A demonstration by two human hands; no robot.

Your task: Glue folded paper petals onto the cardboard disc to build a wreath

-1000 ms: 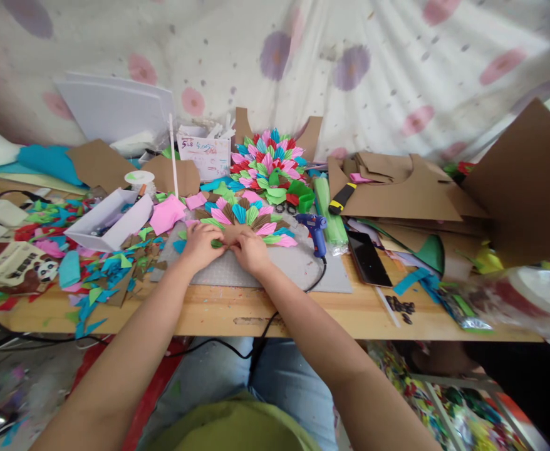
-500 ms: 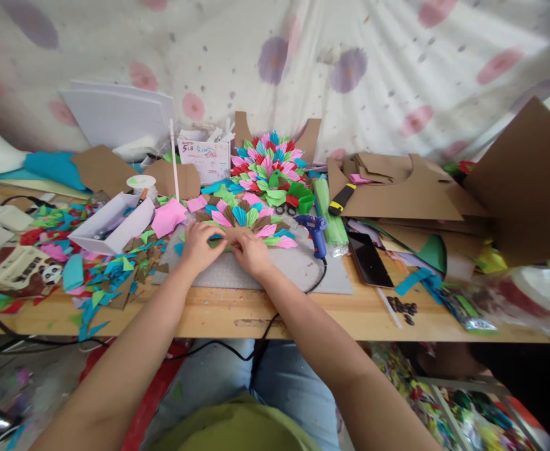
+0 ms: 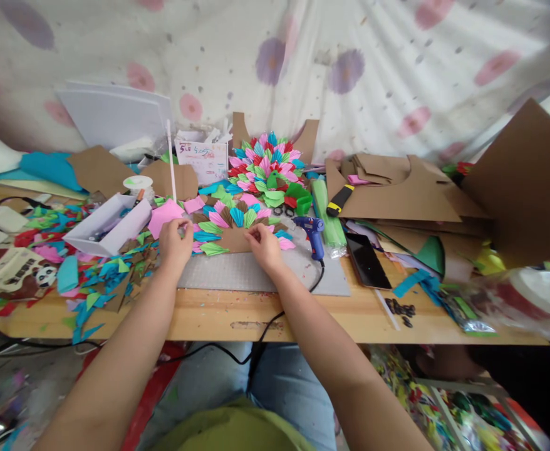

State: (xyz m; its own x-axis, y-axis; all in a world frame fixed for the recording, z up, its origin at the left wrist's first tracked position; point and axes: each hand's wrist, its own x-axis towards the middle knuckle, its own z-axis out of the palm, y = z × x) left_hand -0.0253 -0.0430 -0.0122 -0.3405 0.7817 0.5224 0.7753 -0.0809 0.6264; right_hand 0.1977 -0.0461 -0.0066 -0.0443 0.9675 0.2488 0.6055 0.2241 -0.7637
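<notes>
A brown cardboard piece [image 3: 235, 240] lies on the grey mat, edged with pleated paper petals [image 3: 238, 217] in blue, green, pink and brown. My right hand [image 3: 264, 248] is at the cardboard's right side, its fingers pinched together; anything between them is too small to make out. To the left of the petals is my left hand [image 3: 174, 245], fingers loosely curled with a small gap at the thumb, and I see nothing in it. It is close to a pink paper piece [image 3: 163, 217]. A blue glue gun [image 3: 313, 235] stands right of the petals.
Behind is a finished-looking petal-covered piece [image 3: 268, 164]. Left lie a white box [image 3: 110, 228] and colourful paper scraps [image 3: 110, 285]. On the right are a yellow-black cutter [image 3: 339, 202], a phone [image 3: 368, 262] and stacked cardboard [image 3: 397, 191]. The glue gun's black cord [image 3: 275, 321] crosses the table edge.
My left hand has moved left, off the petal-edged cardboard. My right hand has shifted slightly right, so more bare cardboard and green petals show between the hands.
</notes>
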